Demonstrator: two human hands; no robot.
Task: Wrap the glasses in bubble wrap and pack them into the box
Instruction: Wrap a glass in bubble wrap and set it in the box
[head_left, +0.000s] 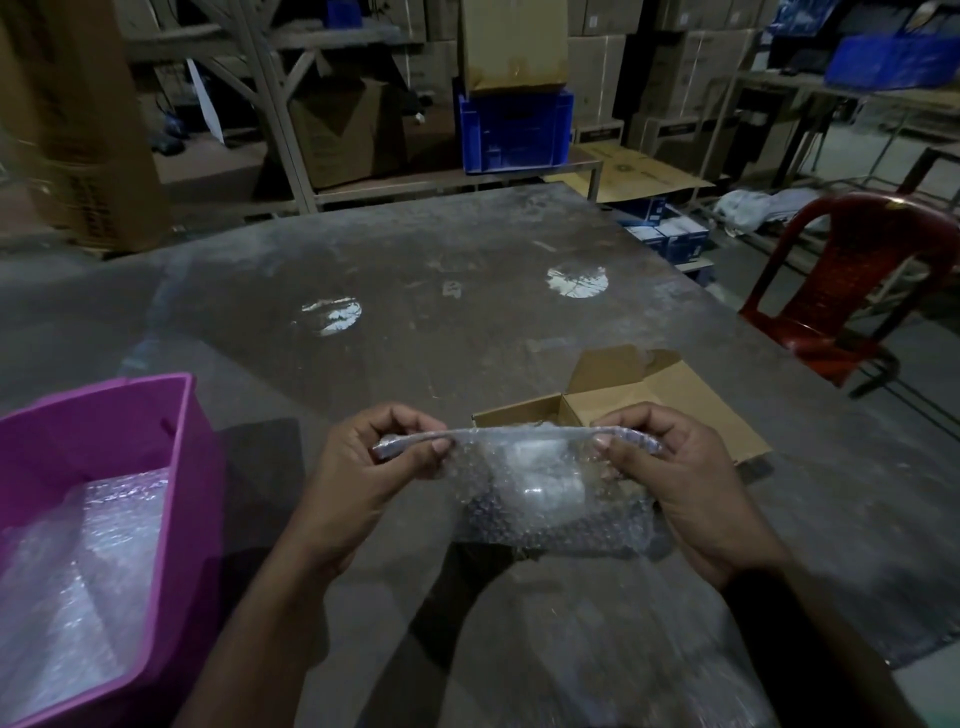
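Note:
A sheet of clear bubble wrap (550, 512) hangs stretched between my two hands above the table, just in front of the cardboard box (675, 405). My left hand (363, 478) pinches its upper left corner and my right hand (691, 478) pinches its upper right corner. Through the wrap a pale, glassy shape (540, 478) shows faintly; whether it is a glass inside the wrap or something in the box behind, I cannot tell. The small brown box lies open, its lid flap raised at the back.
A pink plastic bin (176, 467) holding more bubble wrap stands at the left on the grey metal table (467, 322). More bubble wrap lies at the near table edge (597, 649). A red plastic chair (852, 291) stands at the right. Shelves with cartons and a blue crate (514, 130) lie behind.

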